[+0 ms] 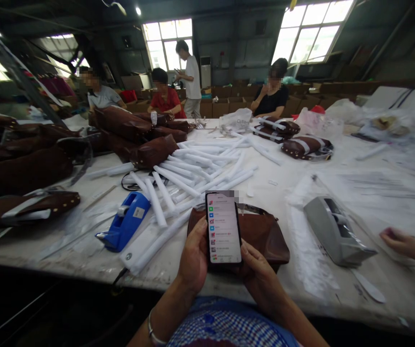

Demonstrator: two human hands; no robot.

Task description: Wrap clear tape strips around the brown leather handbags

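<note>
A smartphone (224,233) with a lit screen showing a list of entries is held upright in front of me. My left hand (194,258) grips its left edge, and my right hand (260,270) closes on its lower right edge. Behind and below the phone, a brown leather bag (265,236) lies on the table, partly covered by the phone and my hands. Left of the bag is a blue tape dispenser (128,219). Many white wrapped rolls (182,183) are heaped just beyond the phone.
Brown bags (23,166) are piled at the left, with wrapped bags (306,147) at the far right. A grey tape dispenser (337,233) stands to my right, near another person's hand (406,243). Plastic sheets (384,193) cover the right side. Several people are across the table (258,180).
</note>
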